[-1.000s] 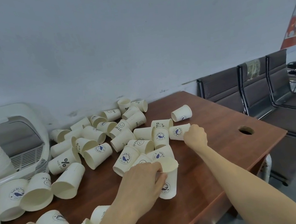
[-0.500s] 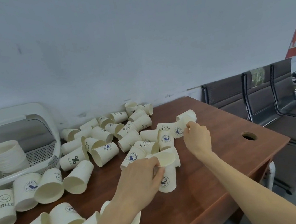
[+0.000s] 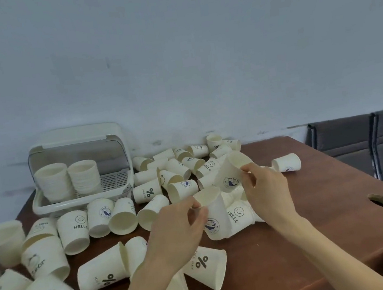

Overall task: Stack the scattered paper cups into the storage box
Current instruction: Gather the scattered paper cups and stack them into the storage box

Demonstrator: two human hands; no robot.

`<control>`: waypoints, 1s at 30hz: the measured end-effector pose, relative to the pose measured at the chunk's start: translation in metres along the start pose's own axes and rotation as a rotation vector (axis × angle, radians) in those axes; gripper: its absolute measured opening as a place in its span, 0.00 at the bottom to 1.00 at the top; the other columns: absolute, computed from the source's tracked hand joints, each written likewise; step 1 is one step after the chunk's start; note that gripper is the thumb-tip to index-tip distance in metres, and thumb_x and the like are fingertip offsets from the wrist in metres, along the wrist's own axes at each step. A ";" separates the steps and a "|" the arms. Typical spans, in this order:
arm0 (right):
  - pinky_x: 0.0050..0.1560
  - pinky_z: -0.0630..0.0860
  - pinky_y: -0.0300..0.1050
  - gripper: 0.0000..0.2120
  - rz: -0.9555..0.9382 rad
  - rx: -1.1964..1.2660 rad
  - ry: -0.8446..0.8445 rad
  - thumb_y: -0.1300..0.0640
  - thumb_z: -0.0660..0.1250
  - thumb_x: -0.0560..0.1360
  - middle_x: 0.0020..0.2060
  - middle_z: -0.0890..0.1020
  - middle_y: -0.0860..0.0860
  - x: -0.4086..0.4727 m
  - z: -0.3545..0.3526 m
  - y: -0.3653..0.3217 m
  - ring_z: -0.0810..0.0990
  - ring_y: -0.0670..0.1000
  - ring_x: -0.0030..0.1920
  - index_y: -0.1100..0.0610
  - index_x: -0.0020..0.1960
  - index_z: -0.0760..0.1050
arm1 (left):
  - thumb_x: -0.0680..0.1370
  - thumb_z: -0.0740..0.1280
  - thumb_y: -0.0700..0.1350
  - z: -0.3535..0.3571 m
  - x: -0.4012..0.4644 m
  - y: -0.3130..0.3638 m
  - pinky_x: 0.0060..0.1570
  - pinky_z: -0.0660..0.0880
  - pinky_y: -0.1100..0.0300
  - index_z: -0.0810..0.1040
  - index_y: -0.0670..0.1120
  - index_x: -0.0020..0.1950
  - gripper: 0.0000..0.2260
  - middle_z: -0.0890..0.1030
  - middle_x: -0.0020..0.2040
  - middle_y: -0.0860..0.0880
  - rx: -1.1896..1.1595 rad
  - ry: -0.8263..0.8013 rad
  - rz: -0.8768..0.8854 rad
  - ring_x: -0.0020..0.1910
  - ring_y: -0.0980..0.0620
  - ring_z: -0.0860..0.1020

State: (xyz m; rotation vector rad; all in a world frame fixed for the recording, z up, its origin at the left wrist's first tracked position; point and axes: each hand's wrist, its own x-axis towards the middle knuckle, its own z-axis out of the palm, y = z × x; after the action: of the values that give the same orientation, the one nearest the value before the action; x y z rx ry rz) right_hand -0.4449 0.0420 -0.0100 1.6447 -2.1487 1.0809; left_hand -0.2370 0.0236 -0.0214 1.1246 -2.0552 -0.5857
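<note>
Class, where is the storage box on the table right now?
In the head view, the storage box sits at the table's far left against the wall, lid open, two cup stacks inside.

Head view — down, forward (close)

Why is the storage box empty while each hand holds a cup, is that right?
Not quite: the storage box isn't empty. The head view shows two cup stacks inside. The left hand and right hand do each hold a cup.
</note>
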 end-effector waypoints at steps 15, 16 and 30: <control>0.44 0.74 0.48 0.07 -0.249 0.142 -0.095 0.58 0.64 0.77 0.39 0.81 0.50 -0.010 0.052 -0.124 0.77 0.52 0.42 0.54 0.51 0.80 | 0.76 0.66 0.54 -0.110 -0.034 -0.066 0.38 0.75 0.57 0.77 0.56 0.39 0.07 0.78 0.32 0.58 0.079 0.327 -0.178 0.34 0.59 0.76; 0.44 0.74 0.49 0.06 -0.270 0.145 -0.105 0.58 0.63 0.77 0.37 0.81 0.50 -0.009 0.058 -0.132 0.77 0.52 0.41 0.53 0.50 0.79 | 0.76 0.66 0.54 -0.115 -0.036 -0.070 0.38 0.75 0.57 0.77 0.56 0.39 0.06 0.78 0.32 0.58 0.084 0.342 -0.191 0.35 0.59 0.76; 0.44 0.74 0.49 0.13 -0.394 0.151 -0.215 0.57 0.57 0.78 0.39 0.82 0.53 0.047 0.134 -0.236 0.78 0.55 0.42 0.55 0.56 0.78 | 0.77 0.64 0.56 -0.158 -0.032 -0.111 0.39 0.73 0.58 0.76 0.57 0.41 0.06 0.77 0.33 0.59 0.190 0.414 -0.291 0.37 0.60 0.75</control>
State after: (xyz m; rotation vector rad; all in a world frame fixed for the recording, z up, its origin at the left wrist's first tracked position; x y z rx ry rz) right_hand -0.2141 -0.1055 0.0203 2.2246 -1.7746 1.0012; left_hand -0.0457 -0.0148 -0.0059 1.5295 -1.6278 -0.2638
